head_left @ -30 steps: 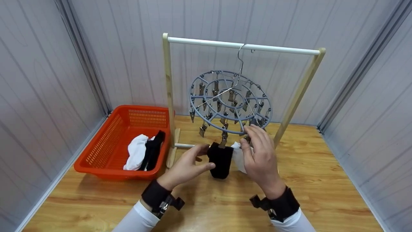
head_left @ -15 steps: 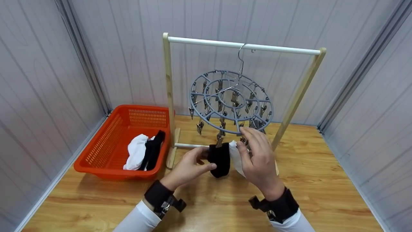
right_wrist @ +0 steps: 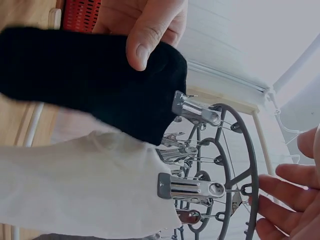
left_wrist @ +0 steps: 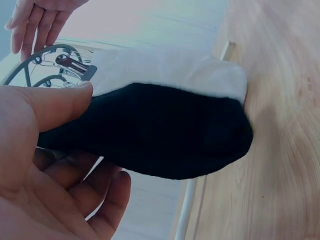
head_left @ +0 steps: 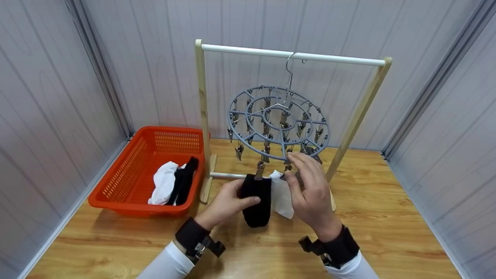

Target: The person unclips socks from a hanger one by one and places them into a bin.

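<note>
A black sock [head_left: 256,201] hangs from a metal clip [right_wrist: 197,111] on the grey round clip hanger [head_left: 248,144]. My left hand [head_left: 228,201] pinches it near the top, thumb [right_wrist: 144,47] on the front and fingers behind. Beside it hangs a white sock [right_wrist: 85,187], held by another clip [right_wrist: 192,187]. My right hand [head_left: 312,190] is at the hanger's front rim, its loosely bent fingertips [right_wrist: 272,182] right at the ring. In the head view this hand covers part of the white sock's side and a nearby clip.
An orange basket [head_left: 116,207] at the left holds a white sock [head_left: 164,183] and a black sock [head_left: 185,182]. The hanger hooks over the white rail [head_left: 248,51] of a wooden-legged rack [head_left: 358,116]. Several free clips dangle from the rings. Panelled walls stand behind and at both sides.
The hanger has turned a little, and its front clips have shifted left. The black sock has swung left and toward me into the left hand's grip. The right hand has moved slightly left.
</note>
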Demonstrator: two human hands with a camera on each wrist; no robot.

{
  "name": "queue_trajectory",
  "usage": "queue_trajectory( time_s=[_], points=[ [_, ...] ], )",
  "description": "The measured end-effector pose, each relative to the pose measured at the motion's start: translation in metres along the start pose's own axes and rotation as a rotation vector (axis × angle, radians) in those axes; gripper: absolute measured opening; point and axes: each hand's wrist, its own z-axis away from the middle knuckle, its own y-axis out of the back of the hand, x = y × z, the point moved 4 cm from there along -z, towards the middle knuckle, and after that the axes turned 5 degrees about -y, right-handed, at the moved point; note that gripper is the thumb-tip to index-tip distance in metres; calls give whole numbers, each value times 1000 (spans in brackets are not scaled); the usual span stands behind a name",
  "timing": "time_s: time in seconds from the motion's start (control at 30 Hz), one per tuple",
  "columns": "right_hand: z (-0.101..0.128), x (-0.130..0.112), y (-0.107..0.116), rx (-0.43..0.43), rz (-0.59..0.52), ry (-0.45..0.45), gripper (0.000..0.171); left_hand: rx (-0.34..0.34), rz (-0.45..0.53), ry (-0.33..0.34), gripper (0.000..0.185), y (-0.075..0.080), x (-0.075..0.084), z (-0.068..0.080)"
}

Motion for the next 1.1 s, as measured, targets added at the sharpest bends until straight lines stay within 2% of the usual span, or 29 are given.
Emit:
queue_trajectory(
  time_s=[0.27,0.4,0.53,0.6,0.7,0.93,1.1],
  points=[
    [0,-6,2,137,-26,180,29,-11,38,6,32,-2,3,3],
    [2,-3,-4,112,-47,180,25,-24,48,-1,28,-3,5,3],
    [5,5,-13,-11,-38,51,27,-34,35,-1,27,-4,6,4],
    [8,9,-18,-81,-33,-39,29,-39,23,4,27,-4,6,4],
    [11,13,-26,-175,-81,-182,36,-47,21,6,26,-5,7,4],
    [17,22,-41,-328,-419,-492,59,-83,1,-1,26,-7,9,6],
    [17,25,-44,-335,-641,-617,58,-78,-3,5,25,-7,9,6]
  ],
)
